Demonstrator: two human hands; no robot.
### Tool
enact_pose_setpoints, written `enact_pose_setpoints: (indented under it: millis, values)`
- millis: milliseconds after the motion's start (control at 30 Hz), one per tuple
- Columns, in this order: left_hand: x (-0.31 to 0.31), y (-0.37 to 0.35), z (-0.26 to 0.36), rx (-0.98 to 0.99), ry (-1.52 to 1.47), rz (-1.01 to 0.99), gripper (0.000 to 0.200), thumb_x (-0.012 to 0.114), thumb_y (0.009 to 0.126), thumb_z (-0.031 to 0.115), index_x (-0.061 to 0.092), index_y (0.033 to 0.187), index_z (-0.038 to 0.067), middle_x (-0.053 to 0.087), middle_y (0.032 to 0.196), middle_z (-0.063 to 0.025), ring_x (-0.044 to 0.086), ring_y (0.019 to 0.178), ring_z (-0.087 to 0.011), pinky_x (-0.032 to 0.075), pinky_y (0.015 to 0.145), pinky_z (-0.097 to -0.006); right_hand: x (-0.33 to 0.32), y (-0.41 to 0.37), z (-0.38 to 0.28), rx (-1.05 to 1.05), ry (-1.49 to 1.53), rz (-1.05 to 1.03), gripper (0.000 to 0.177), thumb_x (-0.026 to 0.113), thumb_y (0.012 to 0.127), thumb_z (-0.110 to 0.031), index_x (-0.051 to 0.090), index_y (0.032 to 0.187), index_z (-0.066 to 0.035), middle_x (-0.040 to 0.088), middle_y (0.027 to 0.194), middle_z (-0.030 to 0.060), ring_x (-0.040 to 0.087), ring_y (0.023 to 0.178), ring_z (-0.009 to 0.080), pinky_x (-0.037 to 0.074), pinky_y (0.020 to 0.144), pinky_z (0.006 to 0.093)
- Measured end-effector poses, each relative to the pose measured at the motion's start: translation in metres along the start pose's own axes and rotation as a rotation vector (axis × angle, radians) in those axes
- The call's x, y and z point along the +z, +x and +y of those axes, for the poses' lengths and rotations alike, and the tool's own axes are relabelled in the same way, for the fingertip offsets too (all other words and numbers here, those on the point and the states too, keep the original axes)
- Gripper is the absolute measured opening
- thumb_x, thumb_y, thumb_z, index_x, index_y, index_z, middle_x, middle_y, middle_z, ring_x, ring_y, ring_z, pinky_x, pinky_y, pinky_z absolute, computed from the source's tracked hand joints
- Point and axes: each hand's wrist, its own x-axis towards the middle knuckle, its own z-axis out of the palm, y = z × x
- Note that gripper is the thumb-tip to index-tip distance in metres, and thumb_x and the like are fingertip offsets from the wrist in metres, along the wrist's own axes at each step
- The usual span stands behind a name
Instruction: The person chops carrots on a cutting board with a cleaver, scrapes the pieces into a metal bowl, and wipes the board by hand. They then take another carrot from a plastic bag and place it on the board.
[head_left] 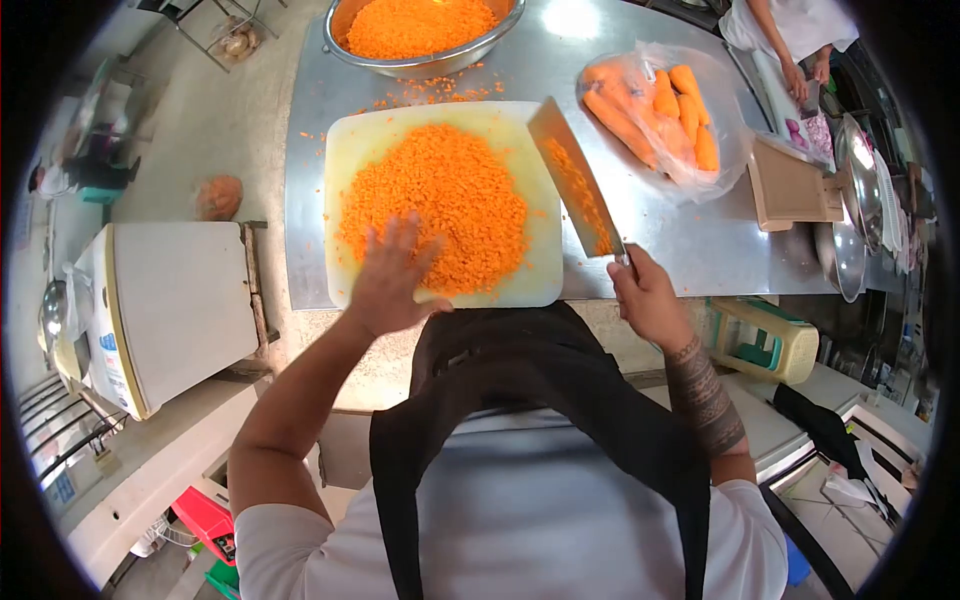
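Diced carrot [440, 200] is pressed by the open left hand [392, 275], a cleaver [575, 180] gripped by the right hand [645, 295]; a bowl [420, 65] and bagged carrots [660, 115] are set beyond.

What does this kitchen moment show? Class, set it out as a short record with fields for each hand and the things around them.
Left: left hand spread open on the chopped carrot
Right: right hand grips the cleaver, blade tilted up, carrot bits stuck to it
Surface: cutting board on a steel table
Behind: metal bowl of chopped carrot; bag of whole carrots
Others: another person at the far right
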Motion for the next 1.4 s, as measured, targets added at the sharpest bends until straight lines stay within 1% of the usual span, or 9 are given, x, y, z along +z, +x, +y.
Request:
enact_pose_setpoints:
  millis: [267, 567, 667, 767, 867, 967, 1067, 1267, 1400]
  values:
    - [0.056, 0.044, 0.057, 0.332, -0.003, -0.092, 0.078, 0.068, 0.087, 0.065, 0.054, 0.154, 0.027, 0.033, 0.168, -0.0189, 0.033, 0.152, -0.0417, 0.024, 0.120, -0.0678, 0.058, -0.029, 0.024, 0.134, 0.315, 0.070, 0.016, 0.052, 0.111, -0.020, 0.052, 0.119, -0.005, 0.047, 0.067, -0.0032, 0.045, 0.048, 0.0061, 0.042, 0.044, 0.0247]
    - [0.065, 0.118, 0.072, 0.050, 0.073, -0.027, 0.063, 0.057, 0.101, 0.053, 0.055, 0.152, 0.017, 0.034, 0.166, -0.0218, 0.024, 0.156, -0.0437, 0.016, 0.123, -0.0676, 0.083, -0.049, 0.026, 0.098, 0.183, 0.161, 0.022, 0.052, 0.111, -0.019, 0.053, 0.126, -0.002, 0.049, 0.066, -0.0031, 0.048, 0.049, 0.0058, 0.042, 0.046, 0.0244]
    - [0.002, 0.116, 0.057, -0.082, -0.076, -0.042, 0.062, 0.054, 0.103, 0.052, 0.055, 0.153, 0.015, 0.033, 0.167, -0.0234, 0.023, 0.156, -0.0453, 0.013, 0.124, -0.0683, 0.093, -0.060, 0.012, 0.136, 0.074, 0.209, 0.033, 0.056, 0.108, -0.021, 0.055, 0.132, 0.002, 0.062, 0.074, 0.0066, 0.061, 0.058, 0.0158, 0.050, 0.056, 0.0340]
    - [-0.001, 0.112, -0.032, -0.235, -0.045, 0.017, 0.066, 0.052, 0.104, 0.055, 0.051, 0.156, 0.014, 0.026, 0.170, -0.0239, 0.018, 0.158, -0.0463, 0.007, 0.127, -0.0648, 0.111, -0.055, 0.020, -0.062, -0.209, 0.320, 0.033, 0.058, 0.107, -0.019, 0.052, 0.132, 0.002, 0.060, 0.073, 0.0091, 0.061, 0.061, 0.0198, 0.049, 0.059, 0.0373]
    - [0.035, 0.117, -0.139, -0.464, -0.300, -0.019, 0.073, 0.047, 0.106, 0.058, 0.039, 0.163, 0.013, 0.024, 0.172, -0.0211, 0.015, 0.160, -0.0405, 0.007, 0.129, -0.0596, 0.119, -0.038, -0.006, 0.015, -0.202, 0.288, 0.041, 0.058, 0.105, -0.023, 0.051, 0.137, 0.002, 0.071, 0.099, 0.0295, 0.069, 0.096, 0.0478, 0.055, 0.081, 0.0522]
    - [0.056, 0.135, -0.161, -0.380, -0.346, -0.144, 0.074, 0.044, 0.107, 0.057, 0.032, 0.165, 0.012, 0.022, 0.173, -0.0169, 0.012, 0.162, -0.0304, 0.006, 0.130, -0.0518, 0.127, -0.002, -0.017, -0.065, -0.267, 0.259, 0.042, 0.058, 0.105, -0.023, 0.049, 0.137, 0.003, 0.071, 0.100, 0.0291, 0.069, 0.096, 0.0480, 0.055, 0.081, 0.0544]
    - [0.037, 0.167, -0.110, -0.304, -0.822, -0.325, 0.066, 0.048, 0.107, 0.049, 0.045, 0.157, 0.005, 0.039, 0.165, -0.0210, 0.031, 0.156, -0.0303, 0.022, 0.128, -0.0452, 0.128, 0.026, -0.051, -0.062, -0.364, 0.177, 0.039, 0.058, 0.104, -0.024, 0.052, 0.131, 0.004, 0.071, 0.101, 0.0301, 0.069, 0.096, 0.0482, 0.055, 0.082, 0.0549]
    - [0.017, 0.219, -0.073, -0.221, -0.168, -0.414, 0.030, 0.054, 0.095, 0.012, 0.072, 0.111, -0.006, 0.069, 0.119, -0.0276, 0.068, 0.111, -0.0423, 0.054, 0.096, -0.0499, 0.095, 0.022, -0.107, -0.183, -0.310, 0.057, 0.031, 0.057, 0.105, -0.024, 0.056, 0.115, 0.005, 0.071, 0.094, 0.0290, 0.068, 0.091, 0.0491, 0.053, 0.079, 0.0542]
    - [0.018, 0.218, -0.083, -0.247, -0.147, -0.412, 0.028, 0.054, 0.090, 0.007, 0.074, 0.107, -0.006, 0.070, 0.118, -0.0267, 0.069, 0.108, -0.0410, 0.055, 0.093, -0.0496, 0.123, 0.049, -0.085, -0.083, -0.372, 0.044, 0.030, 0.056, 0.105, -0.025, 0.056, 0.107, 0.005, 0.068, 0.088, 0.0283, 0.067, 0.090, 0.0501, 0.052, 0.079, 0.0537]
